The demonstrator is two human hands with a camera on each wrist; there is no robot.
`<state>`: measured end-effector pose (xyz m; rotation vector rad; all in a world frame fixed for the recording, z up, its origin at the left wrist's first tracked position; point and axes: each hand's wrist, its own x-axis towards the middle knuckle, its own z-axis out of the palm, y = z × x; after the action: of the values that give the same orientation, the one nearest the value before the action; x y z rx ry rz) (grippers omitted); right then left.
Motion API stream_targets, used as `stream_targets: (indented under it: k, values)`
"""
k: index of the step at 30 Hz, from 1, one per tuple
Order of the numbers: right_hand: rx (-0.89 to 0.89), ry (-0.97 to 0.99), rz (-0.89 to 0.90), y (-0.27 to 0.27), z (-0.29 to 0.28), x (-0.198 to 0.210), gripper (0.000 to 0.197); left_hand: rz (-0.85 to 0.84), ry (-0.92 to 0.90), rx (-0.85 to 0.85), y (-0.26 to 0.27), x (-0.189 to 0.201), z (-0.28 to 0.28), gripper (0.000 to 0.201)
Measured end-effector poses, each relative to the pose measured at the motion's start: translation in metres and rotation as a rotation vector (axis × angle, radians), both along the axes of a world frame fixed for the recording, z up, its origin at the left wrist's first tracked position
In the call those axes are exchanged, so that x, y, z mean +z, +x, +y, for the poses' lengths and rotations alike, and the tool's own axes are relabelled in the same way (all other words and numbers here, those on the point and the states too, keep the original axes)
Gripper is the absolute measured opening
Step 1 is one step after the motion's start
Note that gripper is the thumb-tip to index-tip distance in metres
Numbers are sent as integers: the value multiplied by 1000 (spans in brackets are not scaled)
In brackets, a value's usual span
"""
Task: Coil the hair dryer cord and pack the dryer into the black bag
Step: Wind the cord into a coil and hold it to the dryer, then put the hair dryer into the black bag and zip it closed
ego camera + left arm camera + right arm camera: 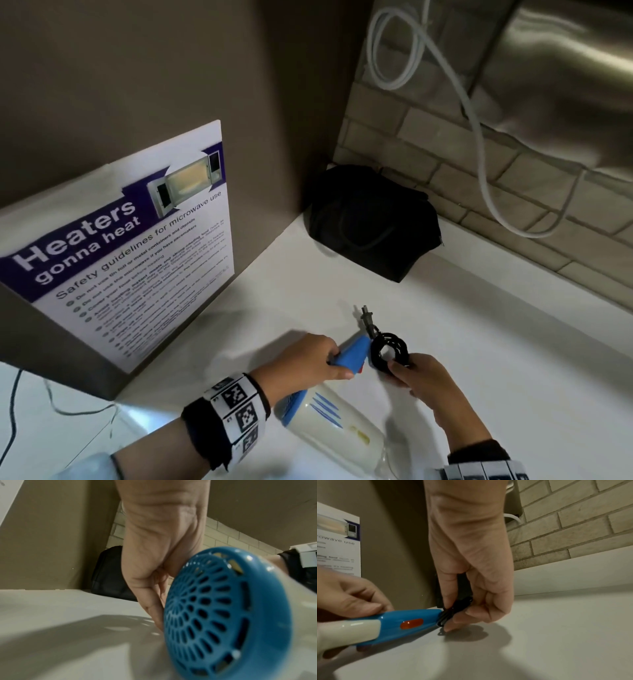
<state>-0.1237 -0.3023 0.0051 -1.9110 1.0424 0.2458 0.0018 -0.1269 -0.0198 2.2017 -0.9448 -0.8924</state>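
Note:
A cream and blue hair dryer (330, 426) lies on the white counter (479, 342), its blue handle (352, 356) pointing away from me. My left hand (308, 359) grips that handle; the left wrist view shows the blue rear grille (223, 612) close up. The black cord (388, 351) is wound into a small coil at the handle's end, its plug (366, 317) sticking out behind. My right hand (416, 375) pinches the coil (453, 609) between thumb and fingers. The black bag (371, 219) sits in the back corner, apart from both hands.
A cabinet side with a microwave safety poster (130, 246) stands on the left. A brick wall (513, 192) runs behind the counter, with a white hose (479, 144) hanging along it and a steel appliance (565, 75) above. Thin wires (13, 411) trail at the far left.

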Motion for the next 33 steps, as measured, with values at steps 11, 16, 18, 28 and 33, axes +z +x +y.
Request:
stream_targets:
  k: [11, 16, 18, 28, 33]
  values:
    - [199, -321, 240, -6, -5, -15, 39, 122, -19, 67, 0, -2, 4, 45]
    - [211, -402, 279, -9, 2, -11, 35, 125, -3, 46, 1, -1, 3, 46]
    - [220, -434, 269, -14, 7, -8, 33, 110, 9, 19, 4, -1, 4, 44]
    - [318, -584, 43, -25, 50, 21, 41, -61, -169, 217, 68, 37, 1, 25]
    - [444, -584, -99, -7, 83, 27, 66, -337, -388, 288, 114, 79, -35, 19]
